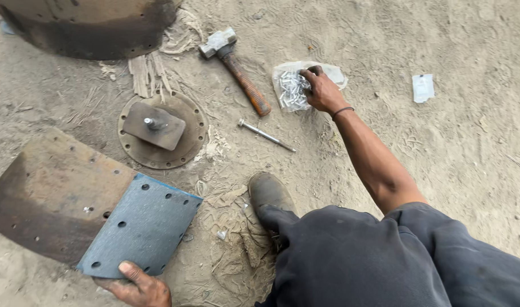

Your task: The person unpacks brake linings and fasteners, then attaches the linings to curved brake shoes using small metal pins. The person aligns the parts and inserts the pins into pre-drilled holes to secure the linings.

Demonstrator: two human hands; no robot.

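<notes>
Head view shows your right hand (322, 91) reaching out to a clear plastic bag (283, 71) of small silvery rivets (292, 91) on the sandy ground, fingers curled down into the pile, pinching at them. Just left of the bag lies a hammer (237, 68) with a worn orange handle, and below it a thin metal punch (267, 135). Your left hand (140, 287) grips the near edge of a grey-blue brake lining (140, 224), curved and drilled with holes, resting over a rusty brake shoe (50, 196).
</notes>
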